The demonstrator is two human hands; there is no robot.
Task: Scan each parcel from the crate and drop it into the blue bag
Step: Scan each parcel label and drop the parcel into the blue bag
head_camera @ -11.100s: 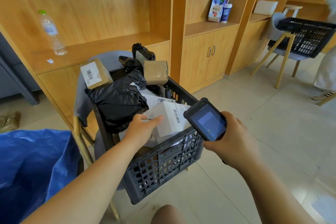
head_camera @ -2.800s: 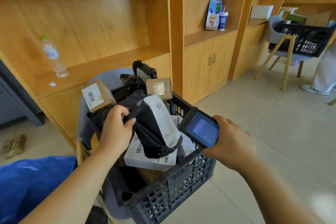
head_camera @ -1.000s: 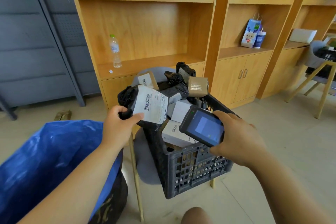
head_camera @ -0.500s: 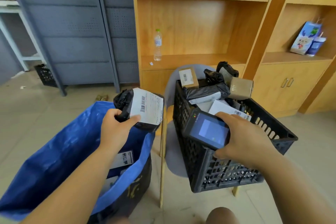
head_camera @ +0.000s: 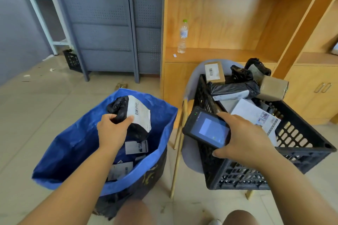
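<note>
While the left hand (head_camera: 111,129) pinches a black poly-bag parcel (head_camera: 136,115) between thumb and curled fingers just above the open blue bag (head_camera: 76,144), the right hand (head_camera: 243,140) wraps its fingers round a handheld scanner (head_camera: 208,128), the black crate (head_camera: 296,133) of other parcels (head_camera: 236,90) just beyond those fingertips

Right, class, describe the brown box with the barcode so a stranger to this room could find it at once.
Find the black crate on the chair, right of the blue bag. At its far left corner a small brown box sticks up above the rim. Unlike the other brown box at the far right, it shows a white barcode label.
</note>
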